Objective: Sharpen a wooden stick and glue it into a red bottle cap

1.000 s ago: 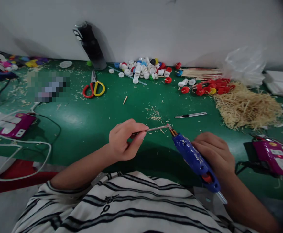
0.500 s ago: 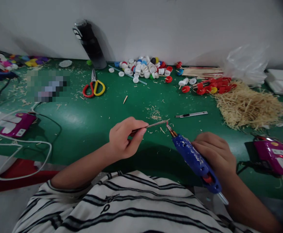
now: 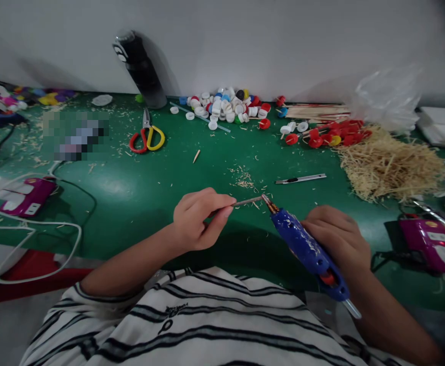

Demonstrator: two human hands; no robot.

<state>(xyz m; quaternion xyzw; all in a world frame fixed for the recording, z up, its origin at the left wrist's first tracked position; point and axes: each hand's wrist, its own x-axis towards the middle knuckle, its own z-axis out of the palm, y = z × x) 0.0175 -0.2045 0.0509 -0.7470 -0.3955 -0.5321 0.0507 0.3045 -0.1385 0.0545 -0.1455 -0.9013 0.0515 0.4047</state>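
My left hand (image 3: 196, 219) is closed in a pinch on a thin wooden stick (image 3: 247, 202) that points right over the green table (image 3: 130, 188). My right hand (image 3: 338, 238) is wrapped round a blue glue gun (image 3: 306, 249). The gun's metal nozzle (image 3: 268, 203) touches the stick's right tip. Both hands hover just above the table near its front edge, in front of my striped shirt.
A utility knife (image 3: 300, 179) lies beyond the stick. Red and yellow scissors (image 3: 146, 137), a heap of bottle caps (image 3: 226, 108), a pile of wood shavings (image 3: 392, 165), a black bottle (image 3: 140, 68), sticks with red caps (image 3: 329, 136), magenta devices (image 3: 26, 195) (image 3: 434, 244) and a white cable (image 3: 35, 223) surround the spot.
The stick's tip rose away from the nozzle half a second ago, then came back down to meet it. The glue gun has barely shifted.
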